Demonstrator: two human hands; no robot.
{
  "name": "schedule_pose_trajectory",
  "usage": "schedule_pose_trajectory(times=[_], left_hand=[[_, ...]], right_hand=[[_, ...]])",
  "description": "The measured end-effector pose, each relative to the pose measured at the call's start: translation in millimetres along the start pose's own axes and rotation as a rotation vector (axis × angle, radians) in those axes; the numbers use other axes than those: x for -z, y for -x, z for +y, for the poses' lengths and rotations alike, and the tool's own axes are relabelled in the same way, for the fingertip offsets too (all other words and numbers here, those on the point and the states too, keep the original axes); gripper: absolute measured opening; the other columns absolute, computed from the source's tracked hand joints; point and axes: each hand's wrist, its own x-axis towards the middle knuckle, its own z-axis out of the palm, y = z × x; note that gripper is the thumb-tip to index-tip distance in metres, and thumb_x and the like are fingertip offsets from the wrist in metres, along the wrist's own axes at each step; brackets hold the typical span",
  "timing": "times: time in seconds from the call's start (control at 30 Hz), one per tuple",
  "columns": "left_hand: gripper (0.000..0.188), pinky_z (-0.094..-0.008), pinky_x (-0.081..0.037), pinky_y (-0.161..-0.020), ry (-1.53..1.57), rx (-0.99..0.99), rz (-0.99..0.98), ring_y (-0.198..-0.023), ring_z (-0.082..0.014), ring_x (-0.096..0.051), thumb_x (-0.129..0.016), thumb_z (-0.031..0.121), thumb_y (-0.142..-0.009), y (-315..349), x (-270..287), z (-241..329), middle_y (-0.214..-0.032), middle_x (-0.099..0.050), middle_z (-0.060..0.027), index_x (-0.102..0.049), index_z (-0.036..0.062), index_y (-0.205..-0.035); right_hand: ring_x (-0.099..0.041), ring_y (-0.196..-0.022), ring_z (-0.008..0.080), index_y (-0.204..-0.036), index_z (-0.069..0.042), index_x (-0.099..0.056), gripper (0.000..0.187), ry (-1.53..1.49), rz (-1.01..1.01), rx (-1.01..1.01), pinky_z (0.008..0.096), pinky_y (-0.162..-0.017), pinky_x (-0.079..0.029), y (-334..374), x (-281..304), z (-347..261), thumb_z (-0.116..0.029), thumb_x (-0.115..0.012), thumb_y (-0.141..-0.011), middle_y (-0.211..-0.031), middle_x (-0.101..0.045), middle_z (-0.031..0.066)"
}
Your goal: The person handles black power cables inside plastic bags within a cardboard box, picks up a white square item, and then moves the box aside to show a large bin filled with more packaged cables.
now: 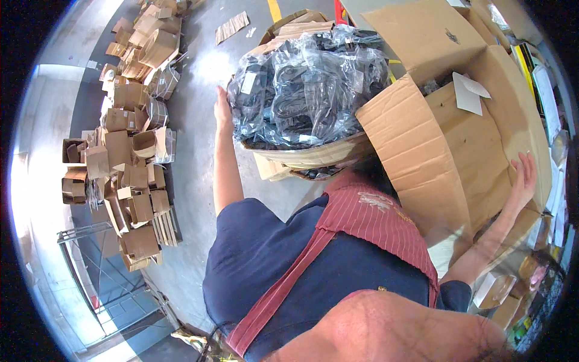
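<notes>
In front of me, several clear plastic bags [313, 90] of dark items are heaped in an open cardboard box [313, 155]; I cannot make out the kind of item. My left hand [223, 107] is stretched out at the left side of the heap, fingers extended; whether it touches the bags is unclear. To the right a large cardboard box [416, 142] lies tilted with its flaps folded out. My right hand [523, 176] is spread flat at the right wall of that large box and grips nothing. A white paper sheet [469, 95] sticks up inside it.
A long pile of flattened and open cardboard boxes [132, 154] runs along the left, partly on a pallet. A metal frame rack [99, 283] stands at lower left. On the grey floor lies a cardboard piece [232, 28], near a yellow line [274, 11]. Cluttered goods line the right edge.
</notes>
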Motion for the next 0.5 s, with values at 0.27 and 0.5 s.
schedule_pose_trajectory(times=[0.27, 0.5], left_hand=[[0.091, -0.0407, -0.044, -0.104, -0.243, -0.118, -0.129, -0.12, -0.0377, -0.062, -0.064, 0.074, -0.079, 4, -25, 29, -0.12, -0.068, -0.0249, -0.064, -0.0025, -0.129], [0.089, -0.0442, -0.044, -0.104, -0.413, -0.105, -0.045, -0.124, -0.0433, -0.057, -0.06, 0.069, -0.084, -72, -37, -32, -0.129, -0.063, -0.0279, -0.053, -0.0004, -0.138]], right_hand=[[-0.065, -0.103, 0.0217, -0.139, 0.0, -0.053, 0.04, 0.056, -0.025, 0.005, 0.0328, -0.098, -0.048, 5, -11, -6, -0.008, -0.055, -0.099, -0.126, -0.065, 0.0143], [-0.067, -0.098, 0.0204, -0.142, -0.002, -0.05, 0.042, -0.027, -0.009, 0.021, 0.0337, -0.097, -0.049, -9, -13, 23, -0.009, -0.054, -0.101, -0.126, -0.065, 0.015]])
